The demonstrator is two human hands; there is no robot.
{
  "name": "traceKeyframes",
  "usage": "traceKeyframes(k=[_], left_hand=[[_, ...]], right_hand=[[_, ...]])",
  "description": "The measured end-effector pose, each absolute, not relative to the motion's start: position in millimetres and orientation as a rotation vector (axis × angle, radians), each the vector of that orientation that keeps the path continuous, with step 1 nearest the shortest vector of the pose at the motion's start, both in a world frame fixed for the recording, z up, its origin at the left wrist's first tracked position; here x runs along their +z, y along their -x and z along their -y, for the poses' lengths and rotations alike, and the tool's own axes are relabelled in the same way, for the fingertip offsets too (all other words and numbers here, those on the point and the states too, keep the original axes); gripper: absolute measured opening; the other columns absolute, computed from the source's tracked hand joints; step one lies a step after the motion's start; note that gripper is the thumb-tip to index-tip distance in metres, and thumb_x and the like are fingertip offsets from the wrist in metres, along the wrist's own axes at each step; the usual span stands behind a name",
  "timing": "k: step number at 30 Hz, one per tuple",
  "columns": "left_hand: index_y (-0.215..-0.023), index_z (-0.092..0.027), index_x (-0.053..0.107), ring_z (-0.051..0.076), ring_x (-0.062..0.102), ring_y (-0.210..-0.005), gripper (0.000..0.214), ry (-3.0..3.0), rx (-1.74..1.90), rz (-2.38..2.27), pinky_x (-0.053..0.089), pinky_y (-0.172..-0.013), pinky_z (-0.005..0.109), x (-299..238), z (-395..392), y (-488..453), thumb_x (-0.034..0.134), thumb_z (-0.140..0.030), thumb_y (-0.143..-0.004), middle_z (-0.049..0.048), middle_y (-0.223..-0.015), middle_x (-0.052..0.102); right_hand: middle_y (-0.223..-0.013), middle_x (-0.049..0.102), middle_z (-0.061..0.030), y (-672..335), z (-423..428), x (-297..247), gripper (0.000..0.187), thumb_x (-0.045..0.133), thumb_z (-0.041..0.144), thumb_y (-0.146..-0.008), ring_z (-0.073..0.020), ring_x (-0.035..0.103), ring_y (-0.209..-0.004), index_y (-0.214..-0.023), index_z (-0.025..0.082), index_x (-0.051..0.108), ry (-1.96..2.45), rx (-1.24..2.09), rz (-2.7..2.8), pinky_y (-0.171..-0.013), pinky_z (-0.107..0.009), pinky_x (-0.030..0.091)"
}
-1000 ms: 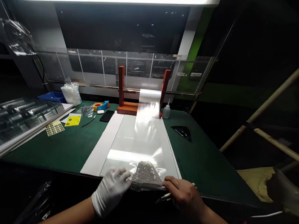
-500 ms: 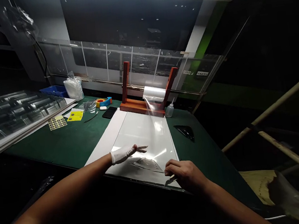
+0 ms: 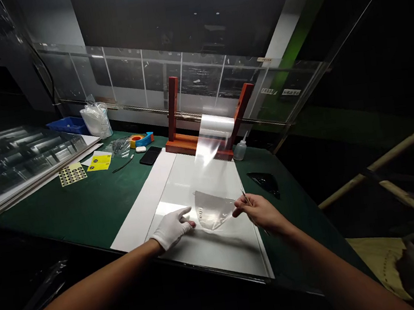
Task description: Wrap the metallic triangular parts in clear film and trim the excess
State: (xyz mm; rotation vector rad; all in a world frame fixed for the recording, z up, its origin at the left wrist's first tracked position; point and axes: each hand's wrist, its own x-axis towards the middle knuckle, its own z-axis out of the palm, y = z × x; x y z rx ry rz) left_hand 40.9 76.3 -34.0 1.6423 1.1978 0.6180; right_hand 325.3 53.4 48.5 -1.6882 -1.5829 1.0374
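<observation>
A clear, curved piece of film (image 3: 213,209) with small holes along one side is held up a little, tilted, over the white board. My right hand (image 3: 257,211) pinches its right corner between the fingertips. Tucked in the same hand is a slim pointed tool (image 3: 246,198), its exact kind too small to tell. My left hand (image 3: 172,228), in a white glove with bare fingertips, is at the film's left side with thumb and fingers apart. Under both hands lies the glossy white board (image 3: 169,189). A roll of clear film (image 3: 218,122) on a red wooden stand (image 3: 181,145) trails down onto the board.
Right of the board are a glossy black triangular part (image 3: 265,183) and a squeeze bottle (image 3: 240,149). On the left lie a phone (image 3: 151,156), a tape dispenser (image 3: 142,140), a sticker sheet (image 3: 72,174), a yellow card (image 3: 100,162) and stacked clear trays (image 3: 23,162).
The film piece has come up off the board and turned, its holes now on the left. My right hand has risen with it. My left hand has moved down beside it.
</observation>
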Motion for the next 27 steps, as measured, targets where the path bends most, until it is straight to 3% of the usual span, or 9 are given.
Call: traceKeyframes(k=[3, 5, 11, 15, 19, 24, 27], left_hand=[[-0.144, -0.005, 0.047, 0.021, 0.071, -0.084, 0.067, -1.598, 0.593, -1.332, 0.055, -0.083, 0.034, -32.9, -84.4, -47.5, 0.062, -0.026, -0.083, 0.0068, -0.083, 0.073], [-0.142, -0.008, 0.051, 0.022, 0.07, -0.079, 0.068, -1.601, 0.567, -1.41, 0.054, -0.081, 0.034, -27.3, -88.6, -47.6, 0.066, -0.023, -0.078, 0.0044, -0.076, 0.072], [-0.145, -0.011, 0.047, 0.026, 0.069, -0.082, 0.081, -1.637, 0.519, -1.563, 0.051, -0.084, 0.037, -11.4, -97.0, -43.8, 0.074, -0.02, -0.069, 0.0045, -0.079, 0.074], [-0.146, -0.009, 0.044, 0.026, 0.069, -0.082, 0.086, -1.652, 0.526, -1.585, 0.051, -0.082, 0.035, -8.9, -99.0, -41.6, 0.075, -0.019, -0.066, 0.0041, -0.079, 0.073], [-0.15, -0.007, 0.033, 0.022, 0.068, -0.073, 0.088, -1.651, 0.552, -1.543, 0.052, -0.073, 0.032, -10.7, -95.4, -39.5, 0.068, -0.024, -0.071, 0.0013, -0.076, 0.071], [-0.149, -0.009, 0.036, 0.024, 0.068, -0.077, 0.086, -1.65, 0.645, -1.458, 0.051, -0.086, 0.039, -12.9, -87.1, -38.3, 0.066, -0.036, -0.073, -0.0009, -0.074, 0.069], [-0.148, -0.008, 0.038, 0.024, 0.068, -0.073, 0.09, -1.543, 0.638, -1.392, 0.053, -0.079, 0.038, -14.6, -83.4, -37.7, 0.071, -0.037, -0.069, -0.0008, -0.071, 0.069]], right_hand=[[-0.075, 0.074, -0.0055, -319.0, -80.3, 30.9, 0.034, 0.058, 0.054, -0.085, -0.007, 0.031, -0.039, -0.076, 0.021, 0.056, 1.785, 1.081, 1.498, -0.039, -0.024, 0.025], [-0.072, 0.073, -0.0039, -316.0, -92.4, 18.9, 0.031, 0.058, 0.047, -0.088, -0.0054, 0.028, -0.036, -0.076, 0.019, 0.057, 1.849, 1.093, 1.475, -0.038, -0.023, 0.023], [-0.065, 0.061, 0.0046, -310.0, -109.9, -8.0, 0.025, 0.062, 0.036, -0.095, -0.0071, 0.047, -0.045, -0.08, 0.016, 0.06, 2.051, 0.984, 1.502, -0.048, -0.021, 0.039], [-0.071, 0.067, -0.0009, -301.9, -109.9, -13.9, 0.02, 0.072, 0.033, -0.083, -0.015, 0.062, -0.065, -0.079, 0.018, 0.06, 2.156, 0.692, 1.536, -0.057, -0.025, 0.04], [-0.084, 0.071, -0.0035, -309.6, -112.1, -10.1, 0.028, 0.08, 0.043, -0.073, -0.019, 0.065, -0.078, -0.077, 0.021, 0.063, 2.19, 0.458, 1.559, -0.061, -0.026, 0.04], [-0.089, 0.069, -0.0032, -388.2, -121.4, 0.3, 0.028, 0.067, 0.044, -0.091, -0.0156, 0.064, -0.078, -0.089, 0.016, 0.067, 2.354, 0.238, 1.337, -0.074, -0.032, 0.052], [-0.103, 0.067, -0.0064, -445.2, -119.6, 0.1, 0.026, 0.064, 0.041, -0.095, -0.0184, 0.064, -0.091, -0.101, 0.015, 0.066, 2.476, 0.062, 1.125, -0.083, -0.038, 0.054]])
